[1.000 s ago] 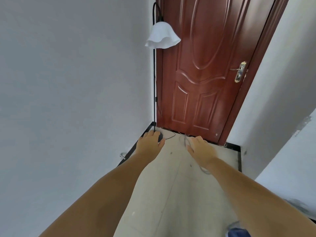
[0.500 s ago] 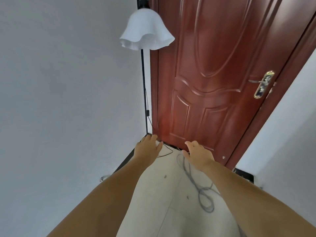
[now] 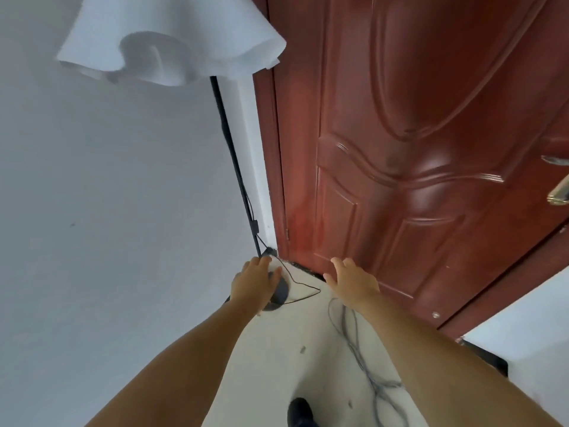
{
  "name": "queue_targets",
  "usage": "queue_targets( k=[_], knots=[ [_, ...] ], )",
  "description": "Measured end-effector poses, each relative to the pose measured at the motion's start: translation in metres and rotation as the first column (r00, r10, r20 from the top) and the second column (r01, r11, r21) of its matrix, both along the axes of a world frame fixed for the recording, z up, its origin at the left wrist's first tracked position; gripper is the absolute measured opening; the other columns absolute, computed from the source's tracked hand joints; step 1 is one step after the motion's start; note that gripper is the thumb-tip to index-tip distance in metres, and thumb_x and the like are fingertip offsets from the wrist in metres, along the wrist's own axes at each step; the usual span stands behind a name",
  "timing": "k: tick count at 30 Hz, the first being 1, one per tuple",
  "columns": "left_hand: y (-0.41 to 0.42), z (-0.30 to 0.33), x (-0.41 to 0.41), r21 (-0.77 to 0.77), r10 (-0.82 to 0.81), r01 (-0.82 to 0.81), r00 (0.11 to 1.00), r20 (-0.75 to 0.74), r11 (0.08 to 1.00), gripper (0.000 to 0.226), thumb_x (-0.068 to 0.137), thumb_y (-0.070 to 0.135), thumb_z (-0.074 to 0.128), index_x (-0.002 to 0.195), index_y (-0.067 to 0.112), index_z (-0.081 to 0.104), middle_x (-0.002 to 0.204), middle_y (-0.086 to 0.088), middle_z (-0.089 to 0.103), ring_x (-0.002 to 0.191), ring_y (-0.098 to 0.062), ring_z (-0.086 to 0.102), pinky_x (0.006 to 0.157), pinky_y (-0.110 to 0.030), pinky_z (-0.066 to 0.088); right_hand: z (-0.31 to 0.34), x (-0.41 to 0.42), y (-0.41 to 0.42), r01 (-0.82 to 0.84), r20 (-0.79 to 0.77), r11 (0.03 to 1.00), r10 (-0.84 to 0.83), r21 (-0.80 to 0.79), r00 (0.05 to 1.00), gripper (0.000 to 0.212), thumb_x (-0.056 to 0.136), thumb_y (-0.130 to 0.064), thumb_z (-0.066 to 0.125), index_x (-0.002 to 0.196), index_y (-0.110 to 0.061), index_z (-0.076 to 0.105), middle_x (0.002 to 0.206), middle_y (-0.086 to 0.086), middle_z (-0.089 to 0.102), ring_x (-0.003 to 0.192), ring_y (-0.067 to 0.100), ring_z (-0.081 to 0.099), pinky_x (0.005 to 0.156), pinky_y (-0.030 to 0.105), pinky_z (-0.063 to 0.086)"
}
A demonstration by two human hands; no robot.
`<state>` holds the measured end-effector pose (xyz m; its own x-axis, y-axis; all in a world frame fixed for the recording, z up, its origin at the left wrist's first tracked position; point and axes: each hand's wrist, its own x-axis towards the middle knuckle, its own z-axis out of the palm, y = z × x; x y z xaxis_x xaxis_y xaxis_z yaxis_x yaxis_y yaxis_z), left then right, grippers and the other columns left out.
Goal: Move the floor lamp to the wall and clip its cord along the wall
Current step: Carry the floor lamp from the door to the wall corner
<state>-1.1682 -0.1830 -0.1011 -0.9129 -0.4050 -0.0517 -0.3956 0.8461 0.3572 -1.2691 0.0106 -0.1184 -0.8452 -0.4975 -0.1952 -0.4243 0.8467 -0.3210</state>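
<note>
Floor lamp (image 3: 237, 167) stands in the corner by the grey wall (image 3: 92, 211), its white shade (image 3: 172, 41) cut off at the top. Left hand (image 3: 254, 283) hovers, fingers spread, covering part of the dark base (image 3: 278, 292). Right hand (image 3: 352, 283) is open too, empty, before the red door (image 3: 415, 149). The cord (image 3: 363, 362) trails loose on the floor, blurred.

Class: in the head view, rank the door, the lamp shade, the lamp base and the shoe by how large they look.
1. door
2. lamp shade, enlarged by nearness to the camera
3. and 4. lamp base and shoe: similar, both partly hidden, so unranked.
</note>
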Motion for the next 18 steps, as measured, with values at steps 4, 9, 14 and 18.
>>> queue_targets(
  k=[4, 9, 14, 18],
  knots=[
    [-0.029, -0.007, -0.070, -0.012, 0.032, -0.031, 0.998, 0.057, 0.999, 0.042, 0.095, 0.045, 0.039, 0.128, 0.019, 0.047, 0.129, -0.007, 0.057, 0.118, -0.028, 0.052, 0.091, -0.043, 0.048, -0.029, -0.071, -0.034, 0.068, 0.093, 0.998, -0.067, -0.007, 0.993, 0.052, 0.095, -0.043, 0.034, 0.139, -0.016, 0.032, 0.137, 0.014, 0.045, 0.121, 0.034, 0.050, 0.093, 0.043, 0.045],
    [-0.055, -0.052, -0.141, 0.079, 0.199, -0.205, 0.977, 0.073, 0.976, 0.038, 0.094, 0.045, 0.040, 0.118, 0.019, 0.052, 0.117, -0.006, 0.062, 0.106, -0.024, 0.057, 0.079, -0.036, 0.046, -0.091, -0.133, -0.075, 0.034, 0.201, 0.999, -0.035, 0.005, 0.979, 0.051, 0.095, -0.041, 0.040, 0.137, -0.012, 0.035, 0.137, 0.016, 0.047, 0.120, 0.034, 0.051, 0.092, 0.043, 0.046],
    [-0.098, -0.124, -0.201, 0.321, 0.638, -0.627, 0.765, 0.082, 0.710, 0.056, 0.090, 0.048, 0.048, 0.131, 0.010, 0.042, 0.132, -0.015, 0.056, 0.116, -0.029, 0.055, 0.084, -0.035, 0.041, -0.186, -0.189, -0.125, -0.098, 0.318, 0.994, 0.076, 0.054, 0.945, 0.047, 0.093, -0.038, 0.046, 0.132, -0.014, 0.037, 0.131, 0.013, 0.047, 0.115, 0.031, 0.055, 0.088, 0.041, 0.048],
    [-0.141, -0.163, -0.250, 0.516, 0.785, -0.644, 0.613, -0.093, 0.564, 0.083, 0.084, 0.048, 0.059, 0.145, 0.014, 0.016, 0.153, -0.013, 0.028, 0.138, -0.029, 0.031, 0.108, -0.045, 0.031, -0.279, -0.222, -0.157, -0.144, 0.417, 0.981, 0.078, 0.130, 0.905, 0.044, 0.093, -0.032, 0.048, 0.132, -0.014, 0.037, 0.131, 0.012, 0.045, 0.115, 0.031, 0.055, 0.085, 0.038, 0.048]
  ],
)
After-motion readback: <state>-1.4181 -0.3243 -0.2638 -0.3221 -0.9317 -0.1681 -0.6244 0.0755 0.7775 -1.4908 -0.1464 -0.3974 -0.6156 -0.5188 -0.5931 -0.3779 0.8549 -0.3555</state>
